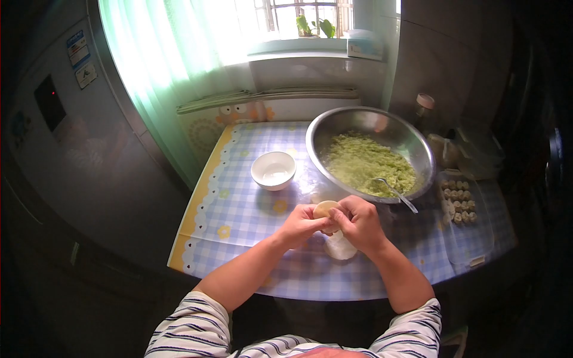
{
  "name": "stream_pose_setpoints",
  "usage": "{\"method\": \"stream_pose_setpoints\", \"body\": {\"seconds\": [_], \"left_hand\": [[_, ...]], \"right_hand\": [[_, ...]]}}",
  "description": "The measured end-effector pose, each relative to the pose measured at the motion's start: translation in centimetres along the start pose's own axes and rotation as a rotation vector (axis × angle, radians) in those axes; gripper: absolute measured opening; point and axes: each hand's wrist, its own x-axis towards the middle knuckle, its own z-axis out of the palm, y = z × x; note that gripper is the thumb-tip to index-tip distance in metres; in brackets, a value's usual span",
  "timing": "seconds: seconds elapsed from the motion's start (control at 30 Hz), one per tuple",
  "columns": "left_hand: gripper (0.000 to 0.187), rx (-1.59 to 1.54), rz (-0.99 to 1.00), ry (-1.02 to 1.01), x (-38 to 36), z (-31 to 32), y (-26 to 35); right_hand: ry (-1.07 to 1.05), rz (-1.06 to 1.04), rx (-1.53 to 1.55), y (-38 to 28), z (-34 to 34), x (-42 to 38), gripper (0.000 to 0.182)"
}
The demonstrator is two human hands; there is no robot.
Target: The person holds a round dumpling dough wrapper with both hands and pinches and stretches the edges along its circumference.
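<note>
Between both hands, above the front of the table, is a round pale dumpling wrapper [326, 208]. My left hand [302, 224] is closed on its left side, and my right hand [358, 221] pinches its right edge with thumb and fingers. Just below the hands lies a whitish round stack of wrappers [340, 247], partly covered by my right hand. Behind them stands a large steel bowl [311, 143] holding chopped green filling [367, 161]. A metal spoon [401, 196] rests in it, its handle over the rim. A white bowl [273, 171] with a little liquid sits to the left.
A checked tablecloth [227, 203] covers the table. On the right, a clear tray [471, 244] holds rows of small folded dumplings [459, 201]. Behind it stand a plastic container [477, 146] and a jar with a pink lid [425, 101]. A curtain [161, 77] hangs back left.
</note>
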Motion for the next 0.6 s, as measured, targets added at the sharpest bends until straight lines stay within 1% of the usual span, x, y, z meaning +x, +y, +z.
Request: {"method": "stream_pose_setpoints", "body": {"seconds": [0.17, 0.57, 0.6], "left_hand": [[0.024, -0.011, -0.015, -0.005, -0.1, -0.2, 0.0], [0.023, 0.086, -0.007, 0.038, 0.0, -0.3, 0.2], [0.023, 0.087, -0.011, 0.049, -0.1, -0.2, 0.3]], "right_hand": [[0.022, -0.015, 0.039, 0.4, 0.3, -0.1, 0.016], [0.048, -0.043, 0.106, 1.0, 1.0, 0.0, 0.014], [0.048, -0.018, 0.135, 1.0, 1.0, -0.1, 0.014]]}}
